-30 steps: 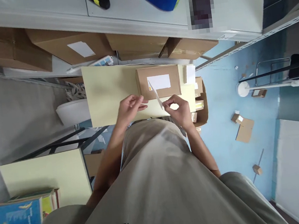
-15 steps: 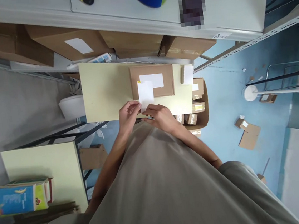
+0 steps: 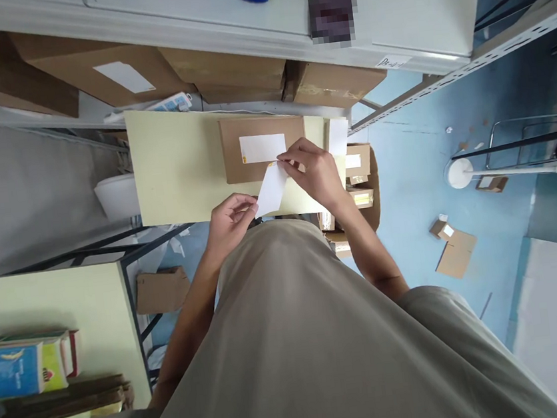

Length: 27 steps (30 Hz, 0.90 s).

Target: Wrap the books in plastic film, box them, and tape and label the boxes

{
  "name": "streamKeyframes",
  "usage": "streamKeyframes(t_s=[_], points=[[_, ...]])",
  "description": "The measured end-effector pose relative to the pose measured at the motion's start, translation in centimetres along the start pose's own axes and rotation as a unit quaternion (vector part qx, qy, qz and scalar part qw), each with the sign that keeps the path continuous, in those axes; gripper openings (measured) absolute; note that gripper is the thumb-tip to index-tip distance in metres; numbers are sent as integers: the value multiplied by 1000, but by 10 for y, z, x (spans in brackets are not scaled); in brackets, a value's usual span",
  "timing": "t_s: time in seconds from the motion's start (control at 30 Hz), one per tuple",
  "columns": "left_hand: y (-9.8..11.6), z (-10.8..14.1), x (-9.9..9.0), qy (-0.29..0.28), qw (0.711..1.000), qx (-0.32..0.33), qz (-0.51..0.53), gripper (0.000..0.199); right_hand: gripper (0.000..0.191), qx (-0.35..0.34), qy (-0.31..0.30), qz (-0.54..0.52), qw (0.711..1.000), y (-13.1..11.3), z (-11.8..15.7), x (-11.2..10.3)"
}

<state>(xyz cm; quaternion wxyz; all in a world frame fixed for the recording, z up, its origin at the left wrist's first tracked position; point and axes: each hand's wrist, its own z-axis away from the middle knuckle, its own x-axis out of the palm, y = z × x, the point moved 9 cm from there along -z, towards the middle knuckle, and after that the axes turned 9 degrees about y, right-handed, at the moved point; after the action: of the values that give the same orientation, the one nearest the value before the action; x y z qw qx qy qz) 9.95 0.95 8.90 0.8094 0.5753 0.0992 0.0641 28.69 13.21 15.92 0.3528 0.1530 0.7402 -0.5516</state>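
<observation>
Left of the grip, the pale yellow table (image 3: 178,170) is extending well past the left hand (image 3: 232,222) to its left edge. Its near edge is running just below the grip, close to the person's shirt (image 3: 281,316). Directly beyond the grip, the cardboard box (image 3: 254,171) is lying on the table with a white label (image 3: 264,147) on its top face; a strip of table is separating the box's near edge from the table's. Right of the grip, a white stack (image 3: 337,136) is resting near the right edge, and an open carton (image 3: 375,201) is holding small boxes past that edge.

The left hand is angling forward and inward, thumb and fingers pinching the near left edge of the white sheet (image 3: 272,189). The sheet is slanting between both hands. The right hand is reaching farther out, fingers bending leftward, thumb and fingertips pinching the sheet's far edge.
</observation>
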Motion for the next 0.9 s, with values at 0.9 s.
streamKeyframes(t_s=[0.9], points=[[-35, -80, -21, 116, 990, 8, -84, 38, 23, 136, 98, -171, 971, 39, 33, 4]])
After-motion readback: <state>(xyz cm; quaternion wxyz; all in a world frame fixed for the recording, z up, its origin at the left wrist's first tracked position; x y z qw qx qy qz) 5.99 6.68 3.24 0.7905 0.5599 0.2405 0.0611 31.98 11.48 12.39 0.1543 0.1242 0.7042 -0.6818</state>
